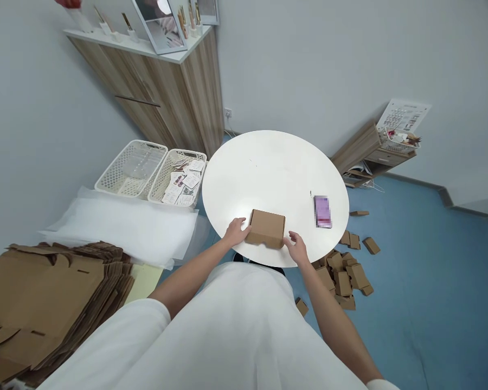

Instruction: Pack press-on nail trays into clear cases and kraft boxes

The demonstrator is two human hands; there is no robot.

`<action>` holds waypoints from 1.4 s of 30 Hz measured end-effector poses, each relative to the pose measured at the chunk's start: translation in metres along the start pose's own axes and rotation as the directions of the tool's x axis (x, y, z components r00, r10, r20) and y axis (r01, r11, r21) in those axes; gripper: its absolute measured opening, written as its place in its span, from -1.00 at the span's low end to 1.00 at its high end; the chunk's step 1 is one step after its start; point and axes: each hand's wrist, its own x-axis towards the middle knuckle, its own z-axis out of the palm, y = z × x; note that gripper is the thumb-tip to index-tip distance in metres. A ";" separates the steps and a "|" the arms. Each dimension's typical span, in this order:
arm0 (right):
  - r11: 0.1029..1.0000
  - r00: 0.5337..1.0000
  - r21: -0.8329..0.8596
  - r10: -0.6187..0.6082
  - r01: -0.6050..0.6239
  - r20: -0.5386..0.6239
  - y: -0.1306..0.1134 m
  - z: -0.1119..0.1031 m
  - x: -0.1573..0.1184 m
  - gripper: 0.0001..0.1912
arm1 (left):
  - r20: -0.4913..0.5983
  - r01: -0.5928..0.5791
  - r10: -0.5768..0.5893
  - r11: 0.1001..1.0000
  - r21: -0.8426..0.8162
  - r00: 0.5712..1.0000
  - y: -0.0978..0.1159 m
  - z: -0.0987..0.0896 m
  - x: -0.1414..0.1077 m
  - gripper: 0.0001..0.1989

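Observation:
A closed brown cardboard box lies near the front edge of the round white table. At its left side is my left hand, fingers apart, with the fingertips against or very near the cardboard. My right hand is at the box's front right corner, its fingers spread and the thumb side close to the box; whether it touches cannot be made out. Neither hand is wrapped round the box. To the right on the table lies a flat purple item, blurred by pixelation.
Several small brown boxes are piled on the blue floor at the right. Flat cardboard sheets are stacked at the lower left, beside white sheets. Two white baskets stand left of the table, near a wooden cabinet.

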 end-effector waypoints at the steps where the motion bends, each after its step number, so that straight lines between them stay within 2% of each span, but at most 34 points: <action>1: 1.000 1.000 -0.006 -0.009 0.009 0.024 0.002 0.001 -0.003 -0.45 | 0.020 -0.029 0.029 0.999 -0.016 0.999 0.000 0.000 -0.004 -0.52; 4: 0.998 0.992 0.012 -0.059 0.058 0.116 0.006 0.009 -0.012 -0.39 | 0.104 -0.146 0.155 0.986 -0.085 0.982 0.002 0.003 -0.016 -0.55; 7: 0.991 0.981 0.099 -0.103 0.087 0.162 0.003 0.012 -0.016 -0.32 | 0.113 -0.213 0.227 0.970 -0.118 0.967 0.009 0.002 -0.024 -0.48; 10: 0.984 0.983 0.157 -0.106 0.082 0.152 -0.009 0.004 -0.012 -0.31 | 0.080 -0.227 0.233 0.971 -0.077 0.969 0.017 -0.004 -0.023 -0.43; 12: 0.986 0.985 0.144 -0.105 0.085 0.136 -0.021 -0.004 -0.007 -0.36 | 0.071 -0.243 0.245 0.969 -0.039 0.967 0.023 -0.009 -0.018 -0.47; 16: 0.992 0.988 0.026 -0.126 0.124 0.094 -0.044 -0.015 0.005 -0.51 | 0.030 -0.185 0.183 0.980 0.074 0.983 0.034 -0.015 -0.004 -0.65; 20: 0.987 0.992 -0.113 -0.110 0.116 0.063 -0.061 -0.015 0.016 -0.54 | -0.005 -0.126 0.129 0.980 0.155 0.992 0.043 -0.017 0.009 -0.60; 23: 0.991 0.996 -0.113 -0.064 0.070 0.057 -0.067 -0.014 0.020 -0.54 | -0.026 -0.109 0.115 0.977 0.182 0.993 0.045 -0.018 0.013 -0.59; 29: 0.992 0.995 0.126 0.009 -0.021 0.100 -0.068 -0.016 0.018 -0.57 | -0.019 -0.176 0.179 0.978 0.113 0.984 0.043 -0.022 0.007 -0.51; 37: 0.982 0.987 0.160 0.082 -0.104 0.137 -0.069 -0.020 0.019 -0.63 | -0.025 -0.187 0.187 0.982 0.017 0.982 0.044 -0.031 0.008 -0.64; 42: 0.976 0.985 0.177 0.107 -0.130 0.135 -0.070 -0.019 0.019 -0.61 | 0.057 -0.184 0.189 0.979 -0.083 0.980 0.032 -0.041 0.017 -0.64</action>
